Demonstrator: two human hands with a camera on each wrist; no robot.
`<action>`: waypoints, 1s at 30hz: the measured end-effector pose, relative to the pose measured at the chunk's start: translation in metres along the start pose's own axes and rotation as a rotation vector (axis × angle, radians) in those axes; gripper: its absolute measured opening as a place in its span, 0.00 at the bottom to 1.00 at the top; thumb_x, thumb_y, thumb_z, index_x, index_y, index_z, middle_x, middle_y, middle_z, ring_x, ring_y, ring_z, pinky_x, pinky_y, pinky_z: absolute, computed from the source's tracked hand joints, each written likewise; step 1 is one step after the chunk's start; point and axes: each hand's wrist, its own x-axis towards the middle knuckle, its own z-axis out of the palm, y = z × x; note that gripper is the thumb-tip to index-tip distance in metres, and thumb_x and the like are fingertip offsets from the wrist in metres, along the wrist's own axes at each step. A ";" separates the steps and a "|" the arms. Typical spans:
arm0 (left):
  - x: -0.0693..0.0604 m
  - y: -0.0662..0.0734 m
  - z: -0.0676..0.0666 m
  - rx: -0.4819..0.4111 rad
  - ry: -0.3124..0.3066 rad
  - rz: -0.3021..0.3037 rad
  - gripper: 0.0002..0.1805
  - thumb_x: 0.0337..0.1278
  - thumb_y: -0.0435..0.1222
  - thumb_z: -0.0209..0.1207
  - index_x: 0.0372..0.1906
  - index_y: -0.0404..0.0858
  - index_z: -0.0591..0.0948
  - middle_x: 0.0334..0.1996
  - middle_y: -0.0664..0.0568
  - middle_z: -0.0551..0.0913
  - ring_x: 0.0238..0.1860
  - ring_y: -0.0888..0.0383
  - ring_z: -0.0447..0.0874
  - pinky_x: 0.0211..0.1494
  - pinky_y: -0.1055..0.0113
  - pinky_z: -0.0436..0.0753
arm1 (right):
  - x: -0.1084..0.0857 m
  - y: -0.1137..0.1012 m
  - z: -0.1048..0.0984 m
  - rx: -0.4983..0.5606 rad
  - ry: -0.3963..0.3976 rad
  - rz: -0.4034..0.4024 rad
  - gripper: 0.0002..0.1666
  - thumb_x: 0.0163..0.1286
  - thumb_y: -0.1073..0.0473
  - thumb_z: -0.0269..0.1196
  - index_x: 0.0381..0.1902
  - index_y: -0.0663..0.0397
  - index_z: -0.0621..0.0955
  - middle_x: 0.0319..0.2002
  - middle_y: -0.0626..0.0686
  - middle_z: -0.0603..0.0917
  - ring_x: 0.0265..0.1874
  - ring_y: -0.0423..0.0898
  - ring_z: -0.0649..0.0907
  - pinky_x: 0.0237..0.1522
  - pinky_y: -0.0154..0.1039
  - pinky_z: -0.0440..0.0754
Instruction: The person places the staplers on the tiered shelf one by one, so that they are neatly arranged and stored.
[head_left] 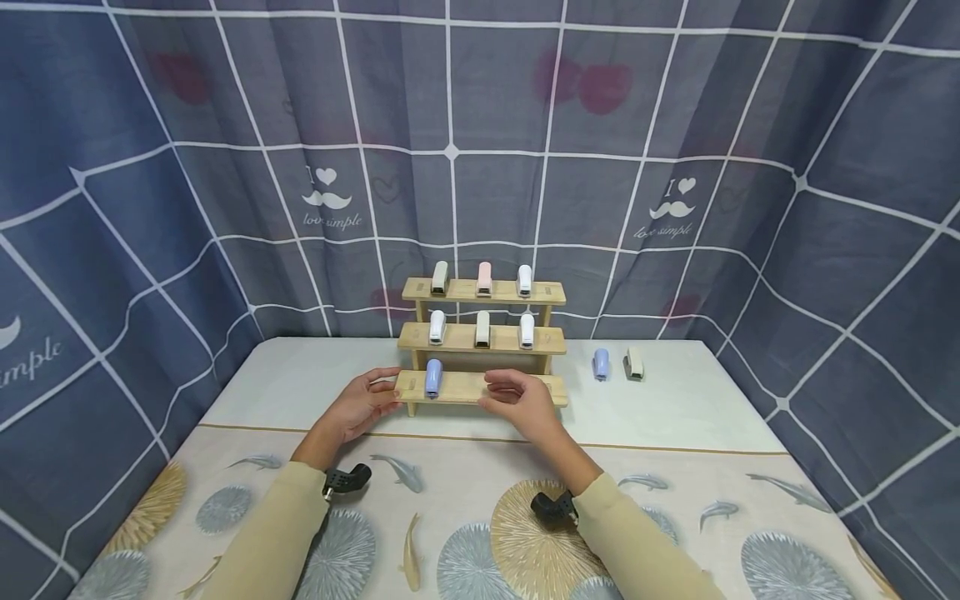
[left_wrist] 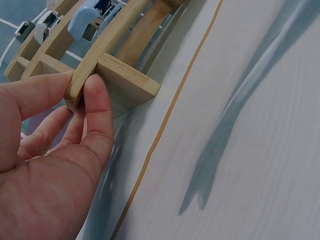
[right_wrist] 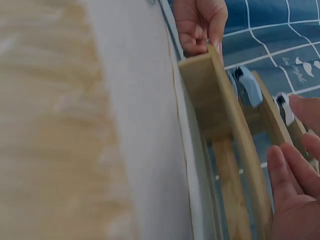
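Note:
A three-step wooden display rack (head_left: 461,387) stands on the white part of the table. My left hand (head_left: 363,406) pinches the left end of its lowest board (left_wrist: 82,75) between thumb and fingers. A blue mini stapler (head_left: 433,377) stands near that end of the board. My right hand (head_left: 525,406) hovers by the right part of the lowest board, fingers apart and holding nothing; in the right wrist view its fingers (right_wrist: 282,172) are bent slightly beside the board. White and cream staplers fill the middle step; cream, pink (head_left: 484,278) and white ones stand on the top step.
Right of the rack, another blue stapler (head_left: 601,364) and a cream stapler (head_left: 633,364) lie on the white surface. A patterned cloth (head_left: 420,517) covers the front of the table. Grid-patterned curtains (head_left: 495,200) enclose the back and sides.

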 end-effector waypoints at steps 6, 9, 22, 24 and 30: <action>0.001 -0.001 0.001 0.009 0.003 -0.001 0.34 0.69 0.21 0.55 0.77 0.31 0.60 0.48 0.50 0.79 0.43 0.62 0.85 0.48 0.71 0.89 | -0.012 0.005 -0.026 -0.026 0.046 -0.030 0.28 0.61 0.62 0.76 0.57 0.70 0.82 0.53 0.71 0.84 0.53 0.63 0.86 0.54 0.35 0.88; 0.000 0.000 0.001 0.016 0.009 -0.004 0.34 0.70 0.22 0.55 0.77 0.31 0.60 0.49 0.49 0.79 0.44 0.62 0.85 0.49 0.71 0.89 | -0.017 0.009 -0.042 -0.043 0.077 -0.053 0.27 0.62 0.62 0.76 0.55 0.71 0.82 0.52 0.71 0.85 0.52 0.61 0.87 0.52 0.32 0.88; 0.002 0.001 0.001 0.021 0.024 -0.019 0.34 0.69 0.22 0.55 0.77 0.33 0.61 0.49 0.49 0.80 0.44 0.61 0.85 0.50 0.70 0.89 | -0.032 0.016 -0.113 -0.096 0.234 -0.130 0.18 0.61 0.64 0.75 0.48 0.68 0.86 0.50 0.70 0.86 0.43 0.33 0.88 0.47 0.29 0.89; 0.002 0.001 0.001 0.024 0.023 -0.018 0.34 0.70 0.22 0.56 0.77 0.33 0.61 0.49 0.50 0.80 0.44 0.61 0.85 0.51 0.70 0.89 | -0.033 0.018 -0.125 -0.117 0.254 -0.108 0.19 0.62 0.63 0.75 0.49 0.68 0.86 0.50 0.69 0.86 0.44 0.34 0.88 0.47 0.27 0.88; 0.002 0.000 0.001 0.027 0.030 -0.015 0.33 0.70 0.22 0.56 0.77 0.33 0.61 0.48 0.50 0.80 0.44 0.62 0.85 0.50 0.70 0.89 | -0.035 0.028 -0.162 -0.199 0.339 -0.040 0.21 0.63 0.59 0.75 0.51 0.65 0.86 0.51 0.67 0.86 0.45 0.32 0.87 0.48 0.23 0.86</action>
